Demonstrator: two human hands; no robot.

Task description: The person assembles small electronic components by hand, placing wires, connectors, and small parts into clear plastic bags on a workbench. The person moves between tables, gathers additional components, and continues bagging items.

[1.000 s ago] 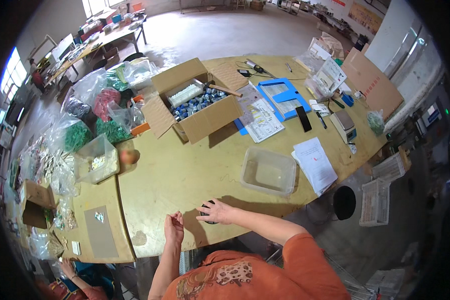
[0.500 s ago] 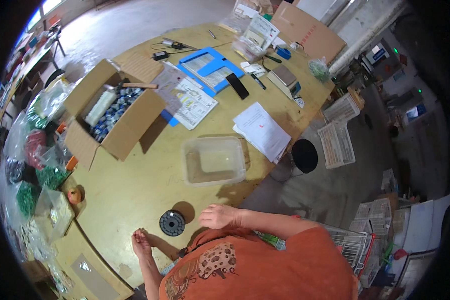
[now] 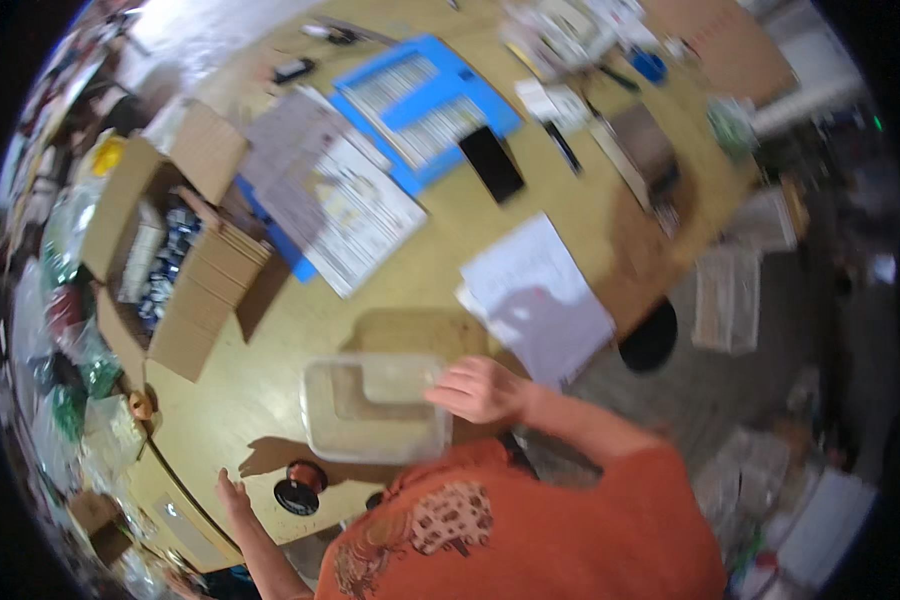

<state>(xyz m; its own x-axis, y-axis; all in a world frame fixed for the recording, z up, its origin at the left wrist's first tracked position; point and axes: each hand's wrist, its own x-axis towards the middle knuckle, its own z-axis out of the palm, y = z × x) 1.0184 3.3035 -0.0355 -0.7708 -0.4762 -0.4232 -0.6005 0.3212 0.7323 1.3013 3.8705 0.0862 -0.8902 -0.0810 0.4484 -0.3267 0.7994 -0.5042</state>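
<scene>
My right hand is closed over the right rim of a clear plastic tub, near the front of the yellowish table. The tub looks bare inside; whether it is raised off the table I cannot tell. Left of the tub, a black spool wound with copper-coloured wire stands at the near edge. Beyond the spool, my left hand hovers with its fingers stretched out, touching nothing.
An open cardboard box with dark small parts stands at left. Farther back lie printed sheets, a blue folder, a black phone and white papers. A black round stool stands beyond the right edge.
My right hand has moved forward and taken hold of the tub, which has come nearer to me. My left hand has opened out. The view has shifted, and the spool's wire now shows.
</scene>
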